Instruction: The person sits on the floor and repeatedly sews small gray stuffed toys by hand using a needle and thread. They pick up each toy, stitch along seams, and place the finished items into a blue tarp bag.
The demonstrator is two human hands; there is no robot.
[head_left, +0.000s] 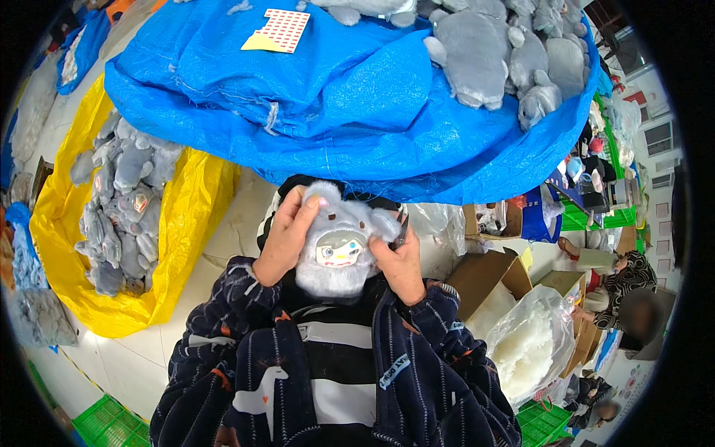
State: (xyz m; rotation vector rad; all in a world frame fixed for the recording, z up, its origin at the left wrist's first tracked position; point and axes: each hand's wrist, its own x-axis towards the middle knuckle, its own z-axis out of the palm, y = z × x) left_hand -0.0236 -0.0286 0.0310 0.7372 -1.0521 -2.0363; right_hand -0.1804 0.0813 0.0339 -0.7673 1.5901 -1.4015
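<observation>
A grey plush toy (331,279) with round ears and a doll-like face set in its front is held up before my chest. My left hand (285,240) grips it at the ear on the left, thumb pressed on the fur. On the other side, my right hand (400,262) pinches the ear on the right between thumb and fingers. A slim dark item (403,229) shows at the right hand's fingers; its kind is unclear. The toy's back and several fingertips are hidden.
A large blue sack (335,112) lies ahead, with grey plush pieces (473,56) and a dotted sticker sheet (279,31) on it. At left is a yellow sack (197,216) of grey plush toys. Cardboard boxes (484,279) and a clear bag of white stuffing (529,343) stand right; people work beyond.
</observation>
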